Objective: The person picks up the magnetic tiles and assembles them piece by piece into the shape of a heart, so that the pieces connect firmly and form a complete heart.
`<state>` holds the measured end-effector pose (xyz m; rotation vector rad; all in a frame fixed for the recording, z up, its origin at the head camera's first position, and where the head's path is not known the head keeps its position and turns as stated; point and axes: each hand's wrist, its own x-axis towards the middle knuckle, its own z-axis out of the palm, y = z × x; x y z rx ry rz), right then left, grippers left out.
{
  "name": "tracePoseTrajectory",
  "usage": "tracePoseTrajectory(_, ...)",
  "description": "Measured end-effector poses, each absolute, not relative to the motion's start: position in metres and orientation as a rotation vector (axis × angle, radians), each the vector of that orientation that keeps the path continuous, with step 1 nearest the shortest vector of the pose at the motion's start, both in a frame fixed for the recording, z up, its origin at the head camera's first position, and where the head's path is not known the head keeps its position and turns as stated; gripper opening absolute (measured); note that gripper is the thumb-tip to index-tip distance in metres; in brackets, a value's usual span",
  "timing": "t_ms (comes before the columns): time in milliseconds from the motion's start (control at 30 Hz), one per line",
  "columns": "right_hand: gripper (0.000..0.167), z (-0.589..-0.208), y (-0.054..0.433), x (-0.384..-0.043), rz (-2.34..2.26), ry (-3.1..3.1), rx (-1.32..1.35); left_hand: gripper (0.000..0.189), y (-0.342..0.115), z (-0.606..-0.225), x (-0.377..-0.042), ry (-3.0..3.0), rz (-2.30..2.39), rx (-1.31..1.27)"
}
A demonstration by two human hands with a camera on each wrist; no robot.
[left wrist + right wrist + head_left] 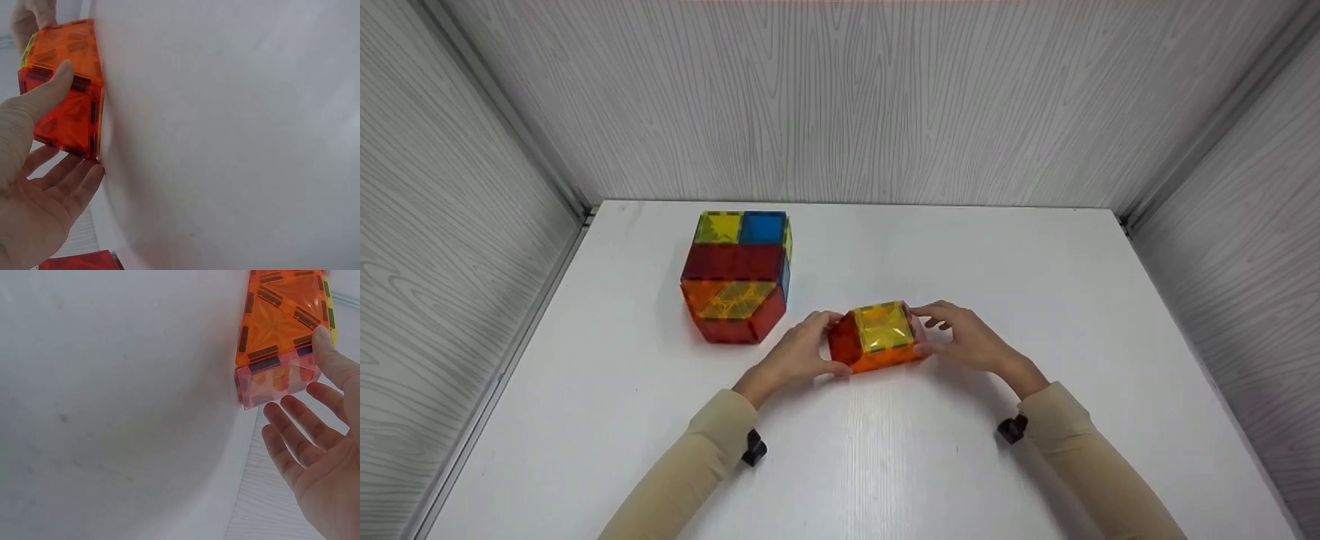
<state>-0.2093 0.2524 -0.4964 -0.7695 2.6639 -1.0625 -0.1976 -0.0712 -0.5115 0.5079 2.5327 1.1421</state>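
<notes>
A small block built of translucent magnetic tiles (884, 328) sits on the table between both hands. Its top is yellow, its front orange, its left end red and its right end pink. My left hand (801, 350) holds the red end, thumb (58, 84) on the front edge and fingers behind. At the pink end is my right hand (969, 337); its thumb (324, 346) touches the front edge while its other fingers spread loosely near that end. The block's back side is hidden.
A taller magnetic tile structure (737, 262) in yellow, blue, red and orange stands behind and left of the hands on the white table (877, 457). Wood-grain panels (840, 97) rise at the back and both sides. Each wrist wears a small black camera (754, 448).
</notes>
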Motion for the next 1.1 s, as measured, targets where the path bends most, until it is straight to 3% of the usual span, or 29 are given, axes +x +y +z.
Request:
tracePoseTrajectory(300,0.096,-0.487,0.250,-0.222,-0.994,2.519,-0.745,0.086,-0.069,-0.515,-0.196,2.567,1.150,0.558)
tracePoseTrajectory(533,0.091,-0.491,0.250,-0.217,-1.008,2.561,-0.724,0.086,-0.067,-0.514,-0.196,2.545,1.173,0.578)
tracePoseTrajectory(1100,0.097,-0.498,0.251,-0.195,-0.797,2.878,-0.908,0.084,-0.051,-0.493,-0.204,2.413,1.342,0.193)
